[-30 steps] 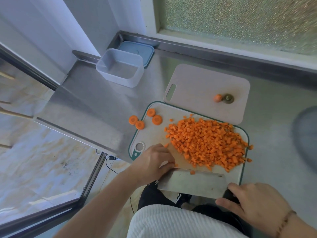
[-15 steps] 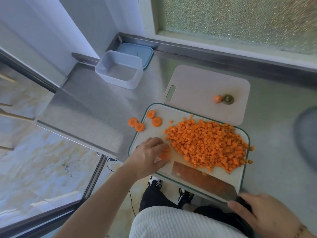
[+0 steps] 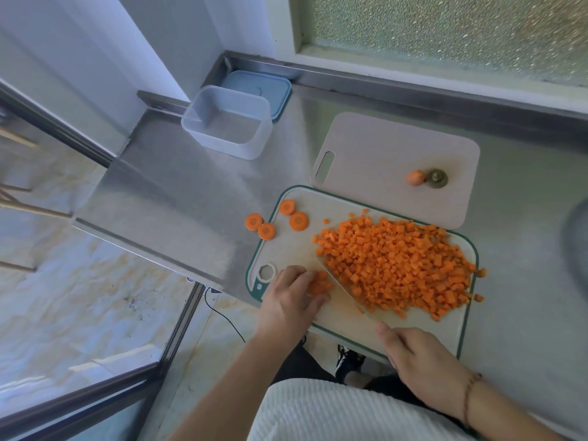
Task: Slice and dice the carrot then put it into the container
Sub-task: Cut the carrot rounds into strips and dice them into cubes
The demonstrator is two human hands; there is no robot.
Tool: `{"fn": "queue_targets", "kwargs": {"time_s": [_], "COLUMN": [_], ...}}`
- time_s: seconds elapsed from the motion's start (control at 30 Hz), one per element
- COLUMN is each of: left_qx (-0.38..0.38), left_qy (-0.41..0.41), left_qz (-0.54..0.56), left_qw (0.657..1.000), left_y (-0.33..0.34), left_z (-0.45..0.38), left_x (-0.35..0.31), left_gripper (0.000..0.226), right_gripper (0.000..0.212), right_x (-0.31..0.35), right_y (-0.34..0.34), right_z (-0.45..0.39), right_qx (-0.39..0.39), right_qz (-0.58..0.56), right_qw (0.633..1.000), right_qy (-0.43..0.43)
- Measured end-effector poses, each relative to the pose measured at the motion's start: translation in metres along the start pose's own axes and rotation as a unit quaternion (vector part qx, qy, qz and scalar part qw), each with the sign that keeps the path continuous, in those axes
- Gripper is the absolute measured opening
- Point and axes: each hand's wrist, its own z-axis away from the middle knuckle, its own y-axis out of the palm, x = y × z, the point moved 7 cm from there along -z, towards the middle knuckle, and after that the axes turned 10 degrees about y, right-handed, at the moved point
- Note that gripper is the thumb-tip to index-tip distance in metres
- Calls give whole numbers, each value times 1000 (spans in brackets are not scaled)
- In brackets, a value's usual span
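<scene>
Since the earlier frames, the knife [image 3: 342, 289] is seen swung from lying flat along the board's near edge to a diagonal at the lower-left flank of the diced carrot pile [image 3: 397, 265], and the left hand [image 3: 291, 302] is moved slightly toward it.

Item: green-rimmed cutting board [image 3: 299, 246], lower centre of the frame, on a steel counter [image 3: 178, 198].
Item: diced carrot pile, spread over the board's middle and right; a few cubes are scattered at its right edge.
Item: small cluster of carrot pieces [image 3: 318, 284], held under the curled fingertips of the left hand, just left of the blade.
Item: right hand [image 3: 423, 361], lower right; its fingers are curled around the knife handle, which is hidden beneath the hand, with the forefinger extended toward the blade.
Item: four carrot rounds [image 3: 298, 221], at the board's upper-left corner; one lies on the counter and one straddles the rim.
Item: container [image 3: 227, 122], translucent and open, upper centre-left, well apart from the carrot; a blue lid [image 3: 273, 87] is seen behind it.
Item: second, plain cutting board [image 3: 394, 148], touching the far edge of the first and bearing two carrot ends [image 3: 426, 178].
</scene>
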Motion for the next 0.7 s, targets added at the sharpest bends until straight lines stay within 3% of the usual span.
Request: {"fn": "queue_targets", "kwargs": {"time_s": [0.23, 0.37, 0.57, 0.7], "left_qx": [-4, -12, -25, -26], "left_qy": [17, 41, 162, 180], "left_qz": [15, 4, 1, 26], "left_qw": [1000, 999, 986, 983], "left_y": [2, -1, -3, -1], "left_z": [2, 1, 2, 2], "left_x": [6, 2, -11, -7], "left_gripper": [41, 39, 12, 10], "right_gripper": [61, 71, 64, 63], "right_x": [14, 14, 5, 3], "right_y": [12, 6, 4, 5], "right_z": [-7, -6, 6, 8], "right_qx": [6, -15, 7, 6], "right_qz": [-1, -6, 16, 32], "right_qw": [1000, 1000, 1000, 999], "right_qy": [5, -11, -1, 16]}}
